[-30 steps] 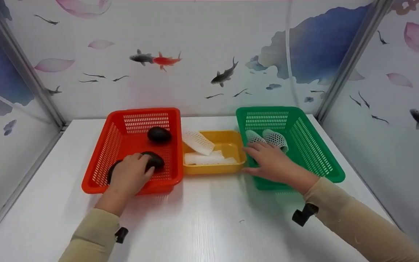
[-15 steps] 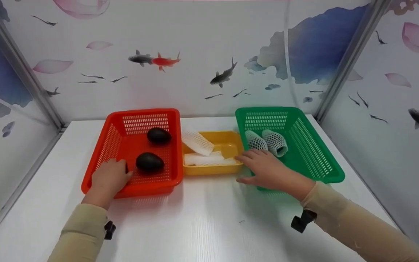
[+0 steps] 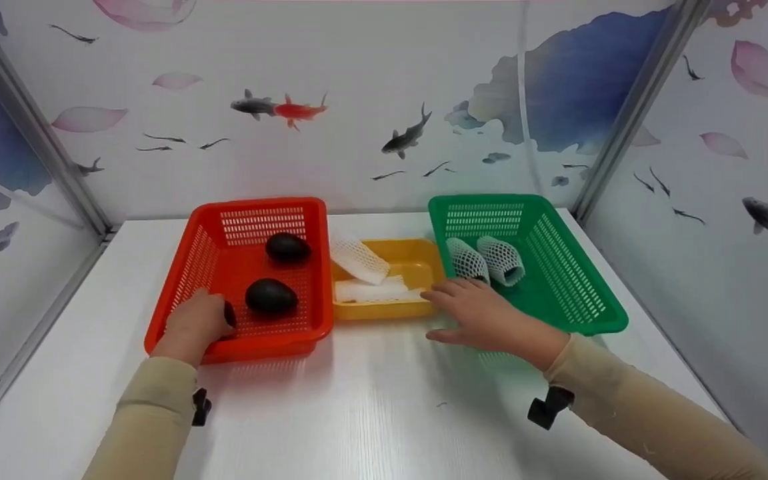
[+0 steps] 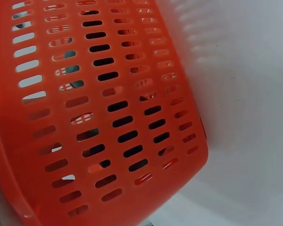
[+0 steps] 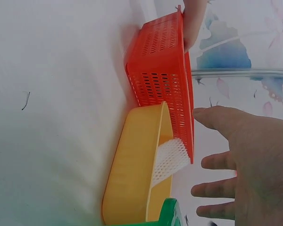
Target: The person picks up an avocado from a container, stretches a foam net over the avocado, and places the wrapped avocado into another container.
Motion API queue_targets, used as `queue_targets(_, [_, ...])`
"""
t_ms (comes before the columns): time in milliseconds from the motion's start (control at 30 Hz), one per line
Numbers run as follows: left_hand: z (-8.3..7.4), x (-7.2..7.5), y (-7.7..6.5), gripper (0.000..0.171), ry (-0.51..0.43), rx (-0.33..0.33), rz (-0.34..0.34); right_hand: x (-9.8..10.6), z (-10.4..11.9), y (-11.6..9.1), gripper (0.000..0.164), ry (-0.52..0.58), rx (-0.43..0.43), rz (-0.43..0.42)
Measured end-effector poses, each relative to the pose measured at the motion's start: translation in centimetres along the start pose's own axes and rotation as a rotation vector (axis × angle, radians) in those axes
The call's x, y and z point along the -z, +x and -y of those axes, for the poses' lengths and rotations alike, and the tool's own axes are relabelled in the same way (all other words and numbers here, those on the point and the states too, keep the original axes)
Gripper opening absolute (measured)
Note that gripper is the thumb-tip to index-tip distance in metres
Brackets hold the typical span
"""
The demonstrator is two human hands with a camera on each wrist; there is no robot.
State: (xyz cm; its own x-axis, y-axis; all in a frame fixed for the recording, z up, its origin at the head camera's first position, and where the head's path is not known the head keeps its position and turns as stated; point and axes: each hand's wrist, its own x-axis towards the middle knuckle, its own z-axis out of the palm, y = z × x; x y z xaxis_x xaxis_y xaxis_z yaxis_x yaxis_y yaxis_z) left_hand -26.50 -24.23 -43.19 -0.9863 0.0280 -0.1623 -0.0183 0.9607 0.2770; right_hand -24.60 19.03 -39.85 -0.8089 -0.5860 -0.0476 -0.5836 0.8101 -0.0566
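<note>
My left hand [image 3: 192, 325] reaches into the front left corner of the red basket [image 3: 151, 333]. It grips a dark avocado [image 3: 229, 313], mostly hidden by the fingers. Two more dark avocados, one nearer [image 3: 271, 297] and one farther back [image 3: 288, 247], lie on that basket's floor. My right hand [image 3: 481, 317] hovers at the near left corner of the green basket [image 3: 614, 320], fingers spread and holding nothing. Two net-sleeved avocados [image 3: 501, 260] lie inside the green basket. In the right wrist view the right hand [image 5: 264, 160] shows straight, parted fingers.
Between the baskets stands a yellow tray [image 3: 377, 311] with white foam net sleeves [image 3: 361, 260] in it. All three containers are on a white table [image 3: 371, 407]. Printed wall panels [image 3: 357, 60] enclose the back and sides.
My left hand has shifted left and toward me, off the nearer avocado, onto the one in the corner. My right hand has drawn slightly back and left, uncovering the sleeved avocados.
</note>
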Motion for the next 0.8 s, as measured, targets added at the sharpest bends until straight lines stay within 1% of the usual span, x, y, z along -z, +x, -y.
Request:
queue_targets(67, [0.0,0.1,-0.1,0.031,-0.006,-0.005,0.016,-0.1,0.1,0.0,0.066,0.009,0.001,0.005])
queue_targets(167, [0.0,0.2,-0.1,0.028,-0.005,-0.006,0.03,-0.1,0.3,0.2,0.065,0.021,-0.002,0.017])
queue_targets(267, [0.0,0.1,0.0,0.022,-0.009,-0.003,0.028,-0.4,0.4,0.4,0.062,0.038,-0.011,0.02])
queue_targets(333, [0.1,0.1,0.1,0.023,-0.027,0.007,0.022,-0.5,0.6,0.5,0.06,0.055,-0.009,0.015])
queue_targets(533, [0.1,0.4,0.2,0.038,-0.122,0.03,0.0,-0.7,0.9,0.6,0.056,0.091,0.008,0.001])
queue_targets(633, [-0.1,0.5,0.3,0.044,-0.13,0.025,-0.032,-0.8,0.9,0.6,0.054,0.101,0.016,-0.01])
queue_targets(800, [-0.8,0.6,0.1,0.064,-0.145,0.022,-0.082,-0.8,1.1,0.7,0.052,0.13,0.028,-0.024])
